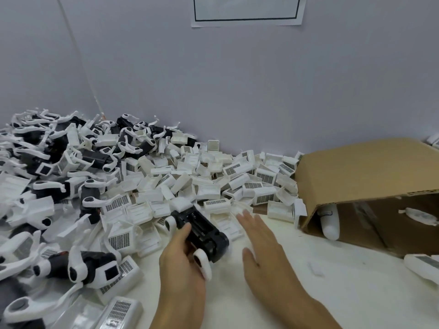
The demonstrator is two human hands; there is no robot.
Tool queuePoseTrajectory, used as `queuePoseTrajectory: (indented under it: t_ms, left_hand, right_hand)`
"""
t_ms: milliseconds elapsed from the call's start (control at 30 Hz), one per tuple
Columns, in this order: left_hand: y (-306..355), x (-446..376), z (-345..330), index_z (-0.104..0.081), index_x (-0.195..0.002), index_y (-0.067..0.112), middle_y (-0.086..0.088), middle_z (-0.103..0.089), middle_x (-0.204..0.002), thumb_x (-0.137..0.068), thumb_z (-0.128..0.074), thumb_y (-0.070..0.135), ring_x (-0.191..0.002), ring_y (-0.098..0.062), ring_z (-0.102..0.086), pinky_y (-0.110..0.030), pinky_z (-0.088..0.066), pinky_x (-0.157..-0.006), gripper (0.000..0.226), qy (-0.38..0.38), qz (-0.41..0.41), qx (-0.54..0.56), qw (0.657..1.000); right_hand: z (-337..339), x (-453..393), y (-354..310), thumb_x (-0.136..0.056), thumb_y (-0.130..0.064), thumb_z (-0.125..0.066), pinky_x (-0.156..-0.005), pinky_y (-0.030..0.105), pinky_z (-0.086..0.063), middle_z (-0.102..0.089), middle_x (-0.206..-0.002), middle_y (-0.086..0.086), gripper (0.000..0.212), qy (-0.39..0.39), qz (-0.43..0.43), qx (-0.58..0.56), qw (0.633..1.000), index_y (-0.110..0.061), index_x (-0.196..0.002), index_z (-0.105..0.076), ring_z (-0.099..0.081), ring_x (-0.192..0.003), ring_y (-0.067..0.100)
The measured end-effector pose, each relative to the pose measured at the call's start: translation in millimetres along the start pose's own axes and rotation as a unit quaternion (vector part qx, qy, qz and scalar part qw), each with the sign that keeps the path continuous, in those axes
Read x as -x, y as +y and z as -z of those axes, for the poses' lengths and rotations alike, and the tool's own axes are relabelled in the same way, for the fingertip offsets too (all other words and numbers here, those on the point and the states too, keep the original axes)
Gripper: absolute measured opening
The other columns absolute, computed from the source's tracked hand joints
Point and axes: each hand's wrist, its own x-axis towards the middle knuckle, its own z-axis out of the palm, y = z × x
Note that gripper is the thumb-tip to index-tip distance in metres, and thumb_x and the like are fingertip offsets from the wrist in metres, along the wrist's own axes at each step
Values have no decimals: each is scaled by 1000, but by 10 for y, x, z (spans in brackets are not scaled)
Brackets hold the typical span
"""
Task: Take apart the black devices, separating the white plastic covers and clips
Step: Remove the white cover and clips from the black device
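A heap of still-assembled black plastic devices with curved white clips is seen at the far left of the white table, too tangled for an exact count, though more than a dozen can be made out. Next to it, against the pale wall, a mound of loose white plastic covers with gridded vents is spread, numbering many dozens and not countable one by one. At centre, one black device body with white round end pieces is held just above the table, gripped by the left hand with fingers curled around its near side. The right hand is held flat and empty beside it, fingers straight and spread, fingertips near the edge of the cover mound. A slip is judged possible: the device is held by one hand only, and a hard pull on a clip could send it into the mound or snap the thin plastic. One brown cardboard box lying on its side is seen at right, with one white bottle-like object inside; mixed parts could be scattered toward it.
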Motion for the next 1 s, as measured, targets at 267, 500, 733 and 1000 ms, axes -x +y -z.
queuePoseTrajectory:
  t_ms: [267,500,733,1000]
  left_hand:
    - [-28,-119,86,-69,-103,13,-10,-56,-62,-99,-59,27,-47,-21,-48,-24,-32,-44,18,65,-65,-102,990]
    - [-95,-34,57,-76,-106,26,-1,-76,-93,-97,-63,29,-73,-17,-70,-28,-44,-63,16,-35,-136,-208,968]
    - [-175,97,-16,-78,-100,38,-2,-78,-91,-88,-55,51,-67,-3,-65,-12,-43,-49,29,-137,-114,-250,952]
    - [-173,48,11,-79,-100,37,2,-79,-101,-81,-62,46,-95,-15,-75,-33,-58,-72,27,-139,-121,-221,958]
  right_hand:
    - [-50,38,8,-95,-42,-63,-89,18,-40,-62,-104,-23,31,103,-26,38,994,-42,-126,-62,-55,-109,4]
    - [227,71,-160,-83,-29,-64,-48,30,-57,-76,-105,14,37,99,-130,-694,701,-23,-119,-62,-75,-78,42]
    - [55,162,-202,-91,-44,-54,-52,15,-45,-71,-82,-14,15,245,-20,-299,922,-41,-89,-68,-58,-59,4]
    - [51,225,-213,-86,-47,-58,-67,18,-49,-71,-98,-19,31,190,43,-250,948,-47,-116,-65,-66,-94,11]
